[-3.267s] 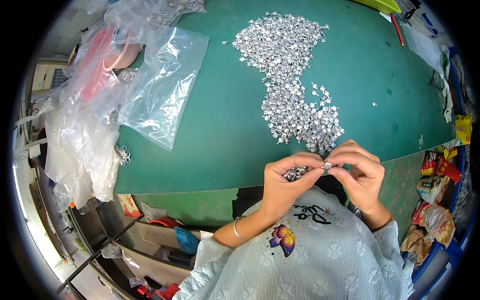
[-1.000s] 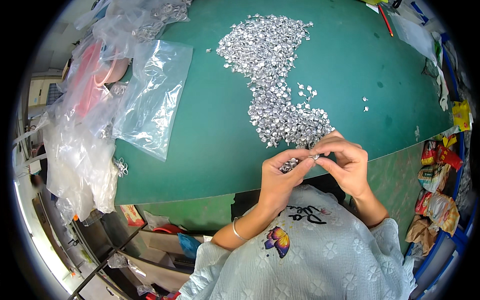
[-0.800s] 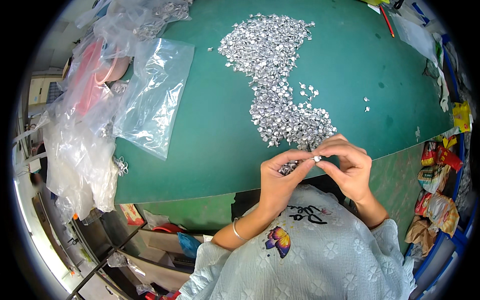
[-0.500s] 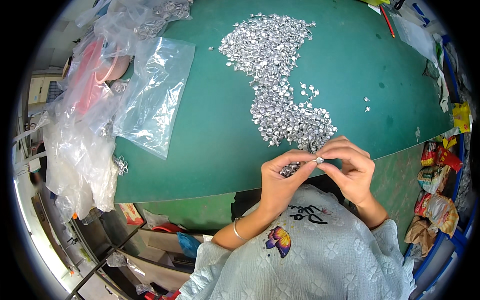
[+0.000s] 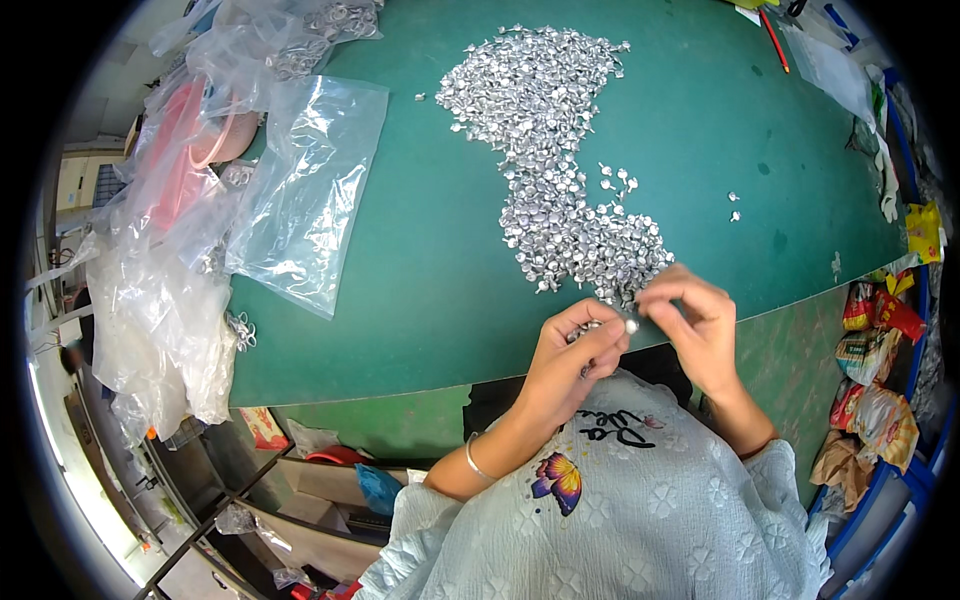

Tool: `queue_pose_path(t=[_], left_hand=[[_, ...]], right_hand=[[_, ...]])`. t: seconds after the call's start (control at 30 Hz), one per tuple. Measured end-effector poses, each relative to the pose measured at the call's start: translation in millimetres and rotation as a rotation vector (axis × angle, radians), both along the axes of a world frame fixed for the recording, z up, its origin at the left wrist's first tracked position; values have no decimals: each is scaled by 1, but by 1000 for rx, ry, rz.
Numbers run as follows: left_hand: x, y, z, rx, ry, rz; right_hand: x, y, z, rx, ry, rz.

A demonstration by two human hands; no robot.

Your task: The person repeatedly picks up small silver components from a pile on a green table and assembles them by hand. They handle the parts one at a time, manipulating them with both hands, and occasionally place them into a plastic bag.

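My left hand (image 5: 562, 362) is curled round several small silver metal pieces, some showing between its fingers. One round-headed metal piece (image 5: 631, 326) sits at the tips of its thumb and forefinger. Close by on the right, my right hand (image 5: 698, 328) has its thumb and fingers pinched together, slightly smeared by motion; anything between them is too small to make out. Just beyond both hands, the near end of a long heap of the same metal pieces (image 5: 545, 150), each with a round head and a short stem, spreads over the green table (image 5: 430, 300).
A flat clear plastic bag (image 5: 310, 190) lies on the left of the table, beside crumpled plastic bags (image 5: 150, 330) and a pink basket (image 5: 232, 135). Two loose pieces (image 5: 734, 207) lie off to the right. A red pencil (image 5: 775, 42) rests at the far right.
My hands have come apart: the right has drawn off the piece both were touching, and the left keeps it at its fingertips, turned slightly. The heap looks unchanged.
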State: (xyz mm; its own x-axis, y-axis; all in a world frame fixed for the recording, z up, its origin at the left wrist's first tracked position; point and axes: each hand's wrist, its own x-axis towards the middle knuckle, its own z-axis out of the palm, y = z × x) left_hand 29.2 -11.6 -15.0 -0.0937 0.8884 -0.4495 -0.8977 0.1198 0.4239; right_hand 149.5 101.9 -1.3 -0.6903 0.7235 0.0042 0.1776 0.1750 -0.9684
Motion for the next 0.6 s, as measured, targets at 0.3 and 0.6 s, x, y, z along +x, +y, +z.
queue_pose_path(t=[0.3, 0.6], left_hand=[[1, 3, -4, 165, -68, -62], [1, 6, -11, -126, -35, 10]], right_hand=[[-20, 19, -36, 696, -294, -68], [-14, 22, -33, 370, -146, -118]])
